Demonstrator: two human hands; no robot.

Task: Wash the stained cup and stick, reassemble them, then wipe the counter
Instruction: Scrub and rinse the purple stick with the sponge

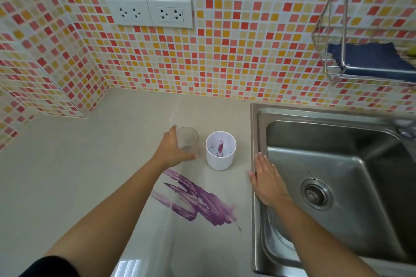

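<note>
left grip: left hand (173, 149) curled round clear cup (188, 140), thumb low at its base
right hand: right hand (267, 181) flat, fingers straight, lying on sink (255, 132) rim (holds nothing)
task thing: one white cup (221, 159), upright just beside the clear one; purple-stained stick (220, 146) stands inside
in the way: purple smear (200, 202) on smooth beige counter (90, 164), between both forearms
around: steel basin; one wire rack (342, 67) with blue cloth (371, 58); two socket plates (129, 12) on mosaic tile

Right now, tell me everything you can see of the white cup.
The white cup is a plain, opaque cylinder, plastic by its look, standing upright and open-topped on the counter. Inside, a stick smeared purple rises from the middle of its floor, with small dark spots around it. It sits between the clear cup, gripped by the left hand, and the sink. Outside, only the counter touches it.
</note>
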